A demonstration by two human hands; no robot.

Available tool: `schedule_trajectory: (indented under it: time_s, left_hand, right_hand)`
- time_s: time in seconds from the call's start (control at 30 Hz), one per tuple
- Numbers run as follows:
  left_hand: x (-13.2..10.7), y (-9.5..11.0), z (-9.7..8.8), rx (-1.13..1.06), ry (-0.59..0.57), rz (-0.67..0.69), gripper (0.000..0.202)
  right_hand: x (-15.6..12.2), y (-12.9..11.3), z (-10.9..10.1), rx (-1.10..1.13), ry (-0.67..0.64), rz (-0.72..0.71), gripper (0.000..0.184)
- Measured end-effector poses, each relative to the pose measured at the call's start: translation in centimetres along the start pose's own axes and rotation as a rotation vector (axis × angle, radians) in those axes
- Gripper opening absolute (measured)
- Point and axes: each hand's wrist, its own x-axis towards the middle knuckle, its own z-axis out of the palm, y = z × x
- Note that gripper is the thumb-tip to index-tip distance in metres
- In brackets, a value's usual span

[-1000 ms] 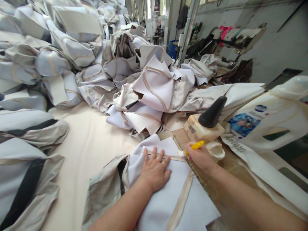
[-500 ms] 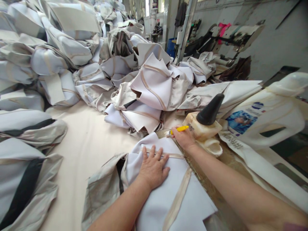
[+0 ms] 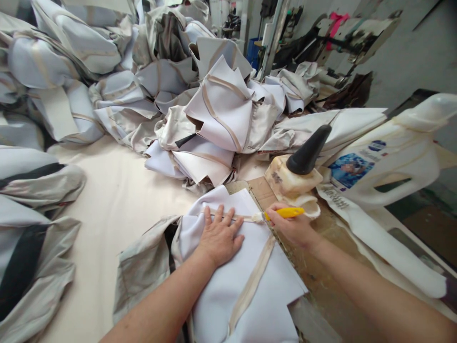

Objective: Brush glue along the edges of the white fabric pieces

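My left hand lies flat with spread fingers on a white sheet-like piece that has beige tape strips and grey fabric attached. In my right hand is a brush with a yellow handle. Its pale bristles touch the upper tape strip near the piece's right edge. Under that edge lies a brown, stained board. Just beyond my right hand stands a squat yellowish container with a black cone on top.
A large white jug with a blue label stands at the right. Similar white and grey pieces are heaped at the back, with more at the left. Pale cloth covers the table. A sewing machine is behind.
My right hand has brought the brush nearer, from beyond the piece's far edge onto its upper tape strip. My left hand stays pressed on the piece. The view has shifted slightly.
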Motion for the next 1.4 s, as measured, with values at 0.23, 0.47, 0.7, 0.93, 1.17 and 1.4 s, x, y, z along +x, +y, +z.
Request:
schedule_trajectory:
  time_s: [0.23,0.47,0.7,0.93,1.17,1.4]
  left_hand:
    - [0.0,0.1,-0.1,0.01,0.0,0.0,0.046]
    - [-0.1,0.1,0.2,0.01,0.024,0.009,0.047]
    - [0.0,0.1,0.1,0.003,0.006,0.002,0.047]
    - [0.0,0.2,0.2,0.012,0.009,-0.001,0.047]
    - [0.1,0.2,0.4,0.025,0.022,-0.005,0.047]
    - [0.3,1.5,-1.5,0.009,-0.046,-0.039,0.048]
  right_hand:
    - [0.1,0.5,0.0,-0.109,-0.01,-0.092,0.027]
    - [-1.2,0.4,0.2,-0.087,0.017,-0.066,0.028]
    - [-4.1,0.2,-0.9,-0.014,-0.081,0.105,0.028]
    - [-0.7,0.2,0.4,0.032,0.074,0.114,0.026]
    - [-3.7,0.0,0.2,-0.004,0.011,0.142,0.029]
    - [-7.5,-0.4,-1.6,0.006,-0.041,0.212,0.027]
